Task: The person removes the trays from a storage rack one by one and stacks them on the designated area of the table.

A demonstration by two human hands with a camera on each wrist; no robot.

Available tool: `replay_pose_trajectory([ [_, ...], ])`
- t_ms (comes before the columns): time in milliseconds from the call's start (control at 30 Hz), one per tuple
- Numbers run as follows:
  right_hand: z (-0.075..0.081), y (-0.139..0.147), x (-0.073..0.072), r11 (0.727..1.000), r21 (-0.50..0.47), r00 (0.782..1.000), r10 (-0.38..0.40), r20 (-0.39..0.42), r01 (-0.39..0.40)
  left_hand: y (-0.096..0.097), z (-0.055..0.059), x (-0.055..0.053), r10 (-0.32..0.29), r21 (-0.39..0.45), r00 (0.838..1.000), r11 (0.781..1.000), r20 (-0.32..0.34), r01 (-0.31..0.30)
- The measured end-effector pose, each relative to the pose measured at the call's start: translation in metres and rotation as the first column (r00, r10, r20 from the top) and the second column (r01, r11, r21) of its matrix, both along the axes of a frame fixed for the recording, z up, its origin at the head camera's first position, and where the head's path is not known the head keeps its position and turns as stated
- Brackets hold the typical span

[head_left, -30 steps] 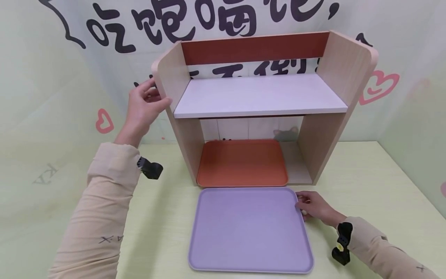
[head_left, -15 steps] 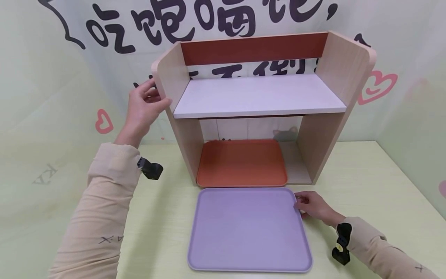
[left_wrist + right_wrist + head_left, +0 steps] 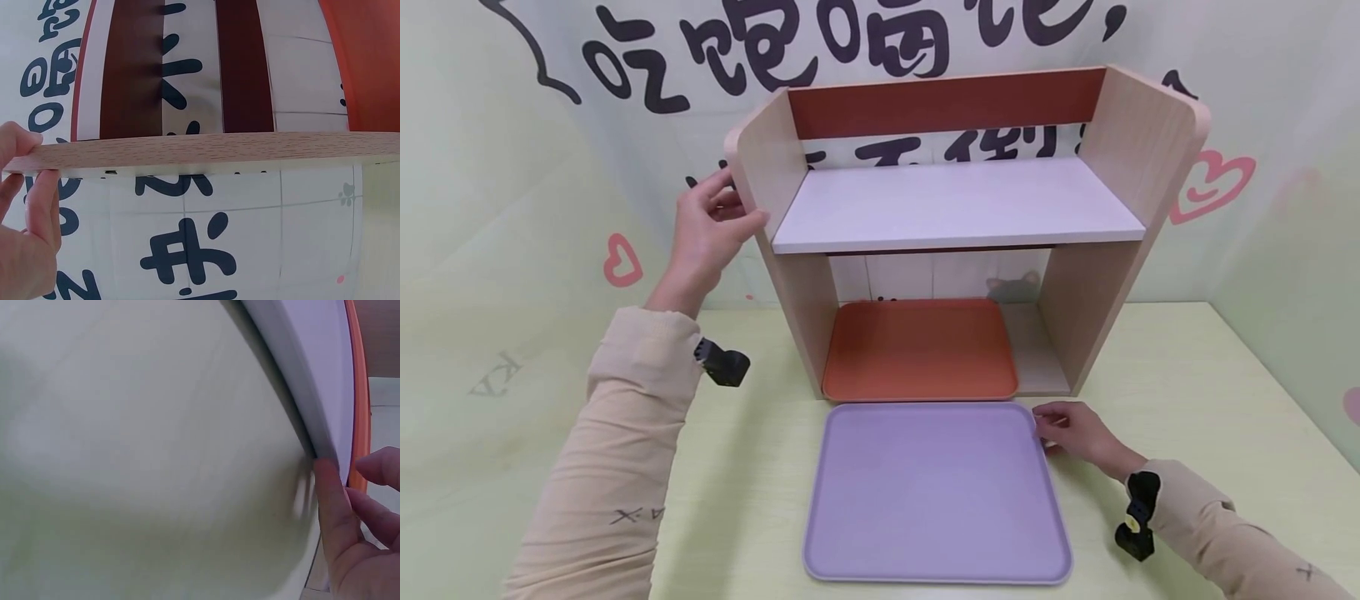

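In the head view my left hand (image 3: 711, 229) holds the upper front edge of the left side panel (image 3: 772, 162) of a small wooden shelf unit. Its thumb and fingers lie on opposite faces of that panel, as the left wrist view shows. A lilac rectangular tray (image 3: 936, 496) lies flat on the table in front of the shelf. My right hand (image 3: 1081, 435) is at the tray's far right corner; in the right wrist view, fingers (image 3: 334, 503) touch the rim while another digit stands apart. An orange tray (image 3: 921, 350) lies in the lower compartment, left of centre.
The shelf unit has a white middle board (image 3: 958, 204) and a red-brown back rail (image 3: 947, 102). The pale table (image 3: 1187, 375) extends on both sides. Behind hangs a printed cloth (image 3: 542, 192) with dark characters and hearts.
My right hand has shifted slightly away from me along the lilac tray's right edge, toward its far corner. Left hand, shelf and both trays look almost unmoved.
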State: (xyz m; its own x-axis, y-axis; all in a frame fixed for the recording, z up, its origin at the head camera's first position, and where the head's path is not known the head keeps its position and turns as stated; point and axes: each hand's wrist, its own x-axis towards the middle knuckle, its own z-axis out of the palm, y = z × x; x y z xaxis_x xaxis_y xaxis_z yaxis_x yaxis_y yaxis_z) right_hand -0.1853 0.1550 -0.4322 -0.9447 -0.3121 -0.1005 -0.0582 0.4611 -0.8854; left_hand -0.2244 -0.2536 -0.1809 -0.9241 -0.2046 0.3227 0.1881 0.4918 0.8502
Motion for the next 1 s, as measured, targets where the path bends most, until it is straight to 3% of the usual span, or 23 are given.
replay_pose_trajectory([
  [233,0.016,0.0,-0.014,0.999,-0.034,1.0,0.002,-0.031,-0.003,-0.002,-0.001,0.0,-0.004,0.012,1.0,1.0,0.006,0.004],
  [433,0.019,-0.002,-0.033,0.999,-0.054,0.998,-0.013,-0.059,0.01,-0.003,-0.001,0.0,-0.005,0.006,1.0,1.0,0.005,0.005],
  [733,0.008,-0.013,-0.052,0.995,-0.095,0.994,-0.05,-0.099,0.041,-0.002,0.0,0.0,-0.015,0.008,1.0,1.0,0.01,0.015],
  [1000,-0.002,-0.021,-0.057,0.982,-0.147,0.99,-0.127,-0.052,0.119,-0.002,0.0,-0.001,-0.028,0.024,1.0,0.999,0.005,0.028],
])
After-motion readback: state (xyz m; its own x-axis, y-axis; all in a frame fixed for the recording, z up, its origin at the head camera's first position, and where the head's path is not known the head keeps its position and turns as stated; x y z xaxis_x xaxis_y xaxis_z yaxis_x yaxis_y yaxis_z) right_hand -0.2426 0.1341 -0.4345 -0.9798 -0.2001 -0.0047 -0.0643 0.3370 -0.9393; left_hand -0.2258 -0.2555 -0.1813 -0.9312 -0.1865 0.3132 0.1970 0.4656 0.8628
